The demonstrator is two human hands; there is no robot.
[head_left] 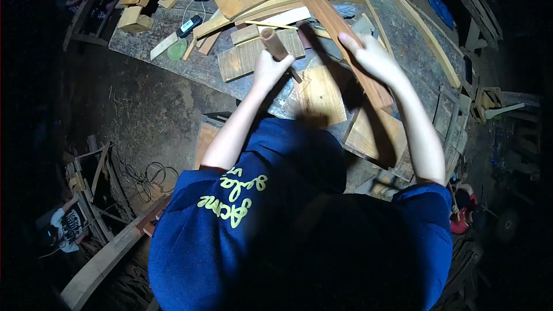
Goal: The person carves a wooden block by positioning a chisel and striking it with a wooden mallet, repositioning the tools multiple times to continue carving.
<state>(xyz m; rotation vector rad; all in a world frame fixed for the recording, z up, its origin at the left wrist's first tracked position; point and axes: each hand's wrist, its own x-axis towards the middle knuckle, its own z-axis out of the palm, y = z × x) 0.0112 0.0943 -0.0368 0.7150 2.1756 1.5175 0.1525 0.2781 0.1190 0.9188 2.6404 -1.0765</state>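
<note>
A person's right hand grips a long reddish-brown board, which slants across the palm and extends beyond it at both ends over the cluttered tabletop. The left hand, nearby, wraps around a round wooden handle.

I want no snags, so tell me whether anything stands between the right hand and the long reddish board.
Nothing visible does: the right hand grips the long reddish board directly. The left hand, holding a wooden handle, is off to one side, not between them.
</note>
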